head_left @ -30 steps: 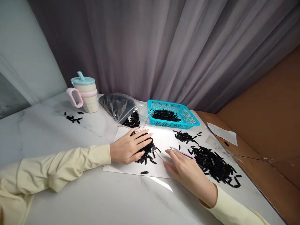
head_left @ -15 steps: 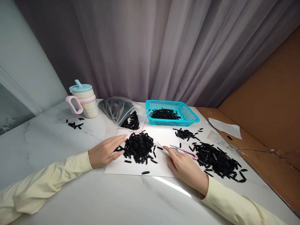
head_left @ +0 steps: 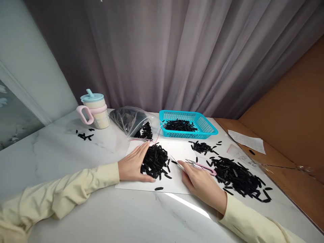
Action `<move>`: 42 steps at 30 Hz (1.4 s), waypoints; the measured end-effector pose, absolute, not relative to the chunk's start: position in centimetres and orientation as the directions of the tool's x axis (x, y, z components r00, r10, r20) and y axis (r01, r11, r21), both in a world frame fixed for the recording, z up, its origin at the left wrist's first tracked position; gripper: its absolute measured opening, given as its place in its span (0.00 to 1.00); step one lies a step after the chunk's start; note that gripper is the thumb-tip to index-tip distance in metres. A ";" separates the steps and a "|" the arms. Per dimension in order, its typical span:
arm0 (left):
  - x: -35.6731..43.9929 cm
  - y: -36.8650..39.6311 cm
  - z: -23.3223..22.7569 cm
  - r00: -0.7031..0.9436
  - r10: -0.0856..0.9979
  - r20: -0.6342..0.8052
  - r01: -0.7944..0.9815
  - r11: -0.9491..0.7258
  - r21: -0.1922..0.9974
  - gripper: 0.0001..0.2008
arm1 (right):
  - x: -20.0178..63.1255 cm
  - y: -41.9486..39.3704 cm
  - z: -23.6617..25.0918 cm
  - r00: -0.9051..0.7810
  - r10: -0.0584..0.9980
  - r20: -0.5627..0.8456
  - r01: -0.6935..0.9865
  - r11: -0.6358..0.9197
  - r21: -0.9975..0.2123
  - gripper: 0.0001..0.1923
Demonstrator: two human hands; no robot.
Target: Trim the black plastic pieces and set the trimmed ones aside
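My left hand lies open against the left side of a pile of thin black pieces, thumb spread from the fingers around its near edge. The pile rests on a white sheet. To its right, my right hand is closed on slim metal tweezers, their pointed tips aimed at the pile; most of their length is hidden by the fingers. Just beyond that hand lie pink-handled scissors. One loose black piece sits in front of the pile.
A clear bag of black pieces and a blue basket holding more stand behind the sheet. Rightward are a small heap and a larger heap. At left stands a lidded cup; a cardboard panel borders the right.
My left hand has moved right and spread its thumb, pressing in the pile's left side and gathering the stray pieces there. My right hand keeps its hold with little movement. The view has shifted slightly.
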State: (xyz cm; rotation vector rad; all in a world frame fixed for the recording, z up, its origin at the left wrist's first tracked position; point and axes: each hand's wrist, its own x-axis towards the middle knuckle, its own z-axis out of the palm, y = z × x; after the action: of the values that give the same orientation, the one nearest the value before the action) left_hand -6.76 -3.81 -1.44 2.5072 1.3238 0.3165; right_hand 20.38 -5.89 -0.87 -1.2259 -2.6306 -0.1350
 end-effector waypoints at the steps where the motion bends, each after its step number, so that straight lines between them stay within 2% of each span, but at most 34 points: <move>1: -6.5 -3.4 -1.6 0.562 0.821 0.104 0.742 -0.556 0.374 0.59 | 20.4 -5.9 -0.8 -0.621 0.743 0.249 0.765 0.644 -0.014 0.17; 6: -5.7 -2.2 -1.7 0.569 0.792 0.223 0.653 -0.600 0.463 0.52 | 20.4 -5.9 -0.9 -0.612 0.752 0.245 0.775 0.632 -0.003 0.17; 9: -5.8 -2.4 -1.8 0.527 0.819 0.227 0.680 -0.566 0.466 0.51 | 20.5 -6.0 -1.1 -0.588 0.757 0.286 0.787 0.617 -0.014 0.17; 11: -6.0 -2.5 -1.9 0.488 0.851 0.195 0.729 -0.520 0.445 0.53 | 20.6 -6.2 -1.1 -0.588 0.722 0.363 0.775 0.632 0.000 0.16; 13: -6.2 -2.5 -1.9 0.473 0.867 0.156 0.763 -0.491 0.420 0.55 | 20.5 -6.4 -0.7 -0.659 0.612 0.436 0.693 0.720 0.036 0.15; 15: -6.6 -2.4 -1.9 0.494 0.858 0.140 0.764 -0.506 0.400 0.56 | 20.3 -6.9 0.0 -0.788 0.428 0.442 0.510 0.856 0.080 0.15; 17: -6.8 -2.1 -1.9 0.528 0.834 0.159 0.745 -0.545 0.384 0.55 | 19.9 -7.4 0.8 -0.903 0.244 0.353 0.296 0.950 0.100 0.16; 18: -6.9 -2.0 -1.9 0.544 0.821 0.173 0.732 -0.565 0.380 0.55 | 19.7 -7.6 1.2 -0.939 0.184 0.291 0.219 0.971 0.094 0.17; 20: -7.0 -1.9 -1.9 0.566 0.802 0.190 0.708 -0.591 0.387 0.53 | 19.3 -7.8 1.6 -0.975 0.138 0.173 0.150 0.987 0.060 0.19; 23: -7.0 -1.9 -1.9 0.569 0.799 0.193 0.687 -0.591 0.423 0.51 | 18.9 -7.8 1.4 -0.974 0.190 0.119 0.191 0.982 -0.003 0.21; 29: -6.9 -1.8 -1.6 0.579 0.793 0.190 0.645 -0.588 0.489 0.45 | 19.0 -7.3 0.4 -0.873 0.416 0.254 0.436 0.900 0.027 0.21; 31: -7.0 -1.7 -1.6 0.578 0.793 0.191 0.636 -0.585 0.503 0.42 | 19.1 -7.3 0.4 -0.881 0.390 0.267 0.410 0.912 0.021 0.20; 35: -7.1 -1.4 -1.5 0.596 0.783 0.179 0.629 -0.594 0.501 0.38 | 19.1 -7.5 0.7 -0.960 0.210 0.186 0.208 0.978 -0.030 0.20; 42: -7.3 -1.7 -1.0 0.629 0.763 0.153 0.693 -0.638 0.335 0.50 | 19.1 -7.3 0.1 -0.921 0.337 0.194 0.327 0.941 -0.086 0.20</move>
State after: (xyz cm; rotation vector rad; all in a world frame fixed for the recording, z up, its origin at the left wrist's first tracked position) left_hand -7.31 -1.68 -0.97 2.6082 1.1877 0.4126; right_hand 19.14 -7.32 0.08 -0.4999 -2.8903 0.0772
